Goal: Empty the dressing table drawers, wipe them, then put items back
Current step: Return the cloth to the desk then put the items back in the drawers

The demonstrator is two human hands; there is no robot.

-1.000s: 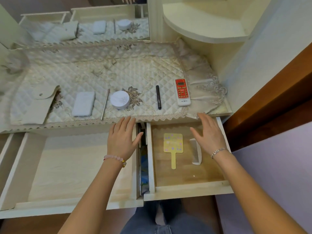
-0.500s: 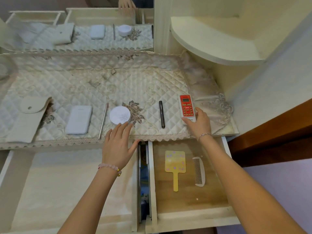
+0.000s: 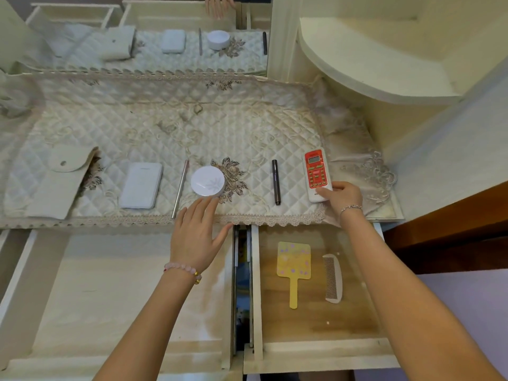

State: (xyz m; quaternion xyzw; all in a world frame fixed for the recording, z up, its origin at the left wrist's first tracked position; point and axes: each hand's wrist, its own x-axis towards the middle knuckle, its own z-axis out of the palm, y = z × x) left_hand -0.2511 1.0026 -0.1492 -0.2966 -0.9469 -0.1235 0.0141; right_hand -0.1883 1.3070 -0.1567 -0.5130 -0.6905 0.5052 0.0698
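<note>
R grip (image 3: 341,196) pinches near end of red remote (image 3: 316,171), which lies on quilted table cover (image 3: 247,127), far rt. L grip (image 3: 196,237) spread flat, fingertips at near edge of round white compact (image 3: 208,180). Rt drawer (image 3: 316,350) open w/ yellow hand mirror (image 3: 293,261) & comb (image 3: 333,279) inside. L drawer (image 3: 110,298) open too.

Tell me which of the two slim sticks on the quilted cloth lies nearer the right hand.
The black pen-like stick, beside the red-and-white remote that the right hand grips; the silver metal stick lies left of the round white compact.
</note>
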